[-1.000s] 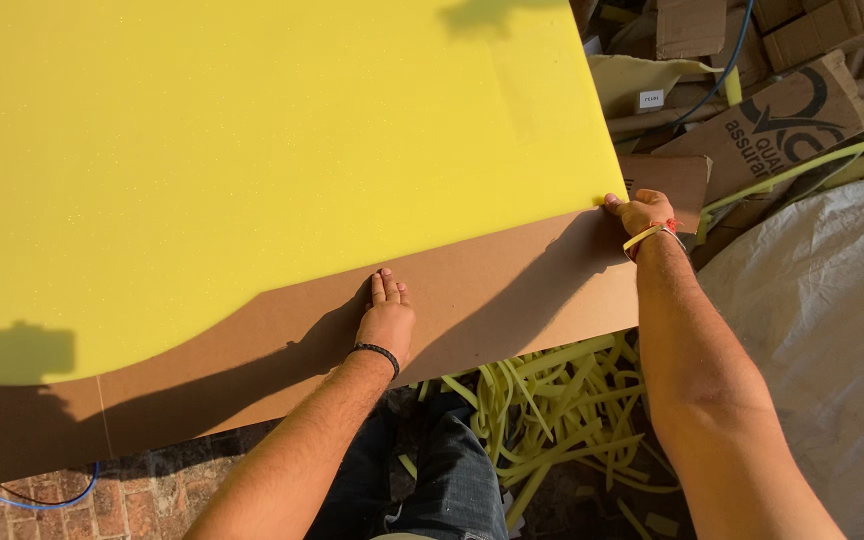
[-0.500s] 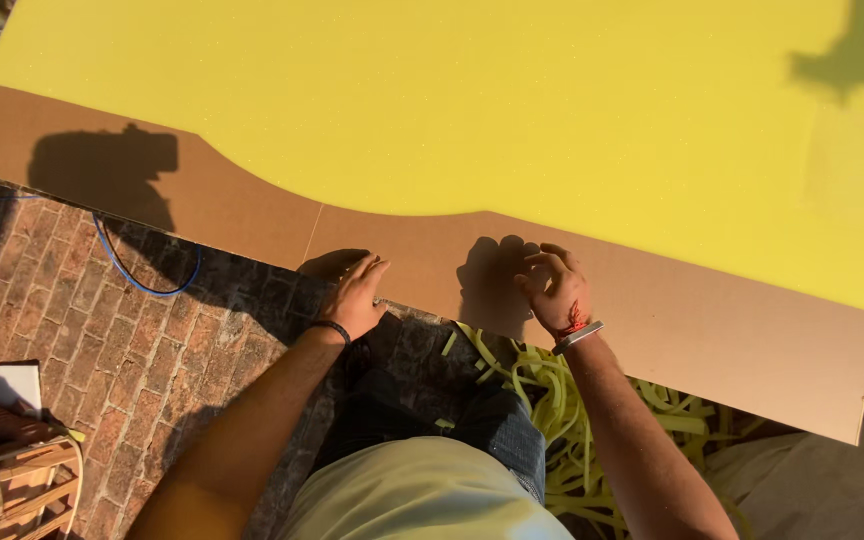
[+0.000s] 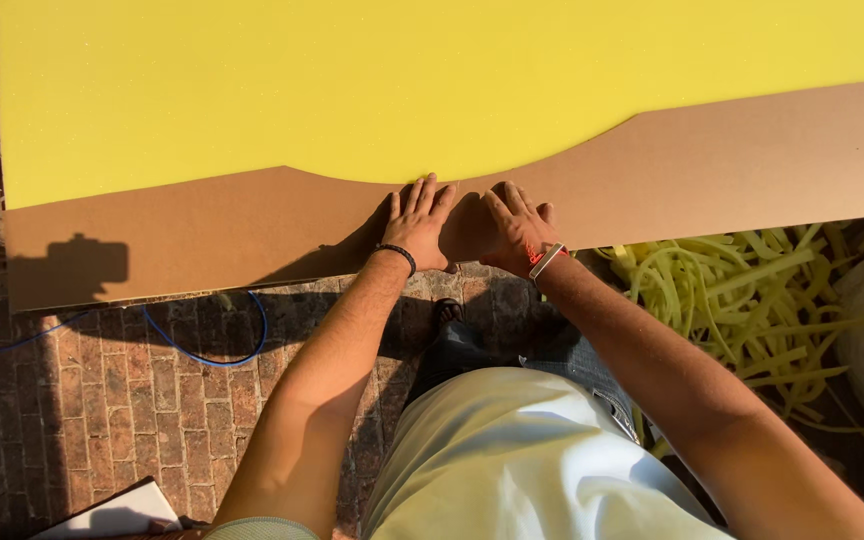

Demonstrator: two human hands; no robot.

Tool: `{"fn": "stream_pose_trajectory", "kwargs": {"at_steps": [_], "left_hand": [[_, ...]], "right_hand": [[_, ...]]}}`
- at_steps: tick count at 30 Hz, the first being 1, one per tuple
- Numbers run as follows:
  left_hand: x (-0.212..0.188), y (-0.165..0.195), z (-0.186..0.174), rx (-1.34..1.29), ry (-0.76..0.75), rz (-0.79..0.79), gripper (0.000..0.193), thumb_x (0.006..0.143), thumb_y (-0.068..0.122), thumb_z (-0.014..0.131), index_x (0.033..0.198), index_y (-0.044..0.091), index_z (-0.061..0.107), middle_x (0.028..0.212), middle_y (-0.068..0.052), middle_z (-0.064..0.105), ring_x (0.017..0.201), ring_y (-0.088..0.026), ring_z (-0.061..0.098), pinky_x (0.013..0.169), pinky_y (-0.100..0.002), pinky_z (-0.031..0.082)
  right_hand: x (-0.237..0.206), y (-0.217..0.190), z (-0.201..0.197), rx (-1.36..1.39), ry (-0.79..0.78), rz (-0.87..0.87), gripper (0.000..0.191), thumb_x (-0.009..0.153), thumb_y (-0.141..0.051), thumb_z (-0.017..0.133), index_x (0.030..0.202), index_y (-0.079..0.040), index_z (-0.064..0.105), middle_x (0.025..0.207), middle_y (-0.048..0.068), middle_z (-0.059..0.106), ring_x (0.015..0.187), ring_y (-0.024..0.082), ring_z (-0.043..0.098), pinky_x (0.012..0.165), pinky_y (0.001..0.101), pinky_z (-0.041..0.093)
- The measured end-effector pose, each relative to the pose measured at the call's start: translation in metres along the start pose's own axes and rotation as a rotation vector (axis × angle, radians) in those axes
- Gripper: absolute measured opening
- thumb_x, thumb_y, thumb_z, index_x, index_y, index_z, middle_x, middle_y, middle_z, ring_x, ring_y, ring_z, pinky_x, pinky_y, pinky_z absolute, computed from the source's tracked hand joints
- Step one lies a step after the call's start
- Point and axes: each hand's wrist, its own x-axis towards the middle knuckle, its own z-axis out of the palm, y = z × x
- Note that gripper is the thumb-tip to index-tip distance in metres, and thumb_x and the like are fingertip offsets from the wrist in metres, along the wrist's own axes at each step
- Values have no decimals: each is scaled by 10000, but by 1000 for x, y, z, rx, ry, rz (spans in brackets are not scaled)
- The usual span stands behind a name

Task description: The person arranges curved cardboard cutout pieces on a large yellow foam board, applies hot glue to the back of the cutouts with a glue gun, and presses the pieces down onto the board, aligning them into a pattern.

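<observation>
- While both palms lie flat, the left hand (image 3: 420, 222) and right hand (image 3: 514, 226) press side by side on the brown cardboard sheet (image 3: 202, 225), fingers spread, holding nothing.
- The yellow foam sheet (image 3: 352, 80) sits on top of the cardboard, its wavy edge just past the fingertips.
- Yellow foam strips (image 3: 742, 290) are piled on the brick floor (image 3: 102, 400) to the right; a blue cable (image 3: 207, 355) loops on the left.

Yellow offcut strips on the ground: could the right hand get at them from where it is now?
Probably yes. The right hand lies flat on the brown board at its near edge, and the yellow strips lie heaped just below and to its right, with nothing over them.
</observation>
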Motion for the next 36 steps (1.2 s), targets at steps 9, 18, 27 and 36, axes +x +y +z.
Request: {"fn": "stream_pose_trajectory", "kwargs": {"at_steps": [9, 18, 27, 36], "left_hand": [[13, -14, 23, -72, 83, 66, 1081, 770, 261, 865, 1622, 231, 201, 1687, -166, 88, 1573, -341, 74, 1231, -685, 81], [29, -15, 21, 18, -112, 66, 913, 850, 314, 784, 1597, 161, 282, 1672, -230, 61, 1566, -423, 54, 1192, -744, 163], [34, 9, 13, 145, -83, -7, 670, 1011, 180, 611, 1591, 99, 286, 1675, -269, -5, 1550, -488, 24, 1145, -760, 252], [18, 18, 15, 239, -112, 17, 1152, 822, 348, 863, 1651, 64, 116, 1683, -301, 5, 1551, -507, 50, 1117, -673, 372]], "right_hand": [[19, -30, -5, -105, -143, 255, 1035, 774, -419, 885, 1590, -473, 250, 1730, 104, 1, 1595, 299, 36, 1144, 751, 256], [34, -34, -3, -115, -207, 278, 985, 839, -384, 838, 1606, -457, 223, 1730, 104, -62, 1592, 330, -10, 1127, 778, 249], [28, -38, -21, -134, -244, 262, 960, 887, -419, 796, 1616, -445, 172, 1725, 110, -91, 1587, 338, -33, 1132, 774, 245], [-29, 4, 5, 358, 153, 280, 654, 874, -345, 767, 1459, -203, 512, 1491, 50, 506, 1378, 235, 487, 1132, 471, 457]]}}
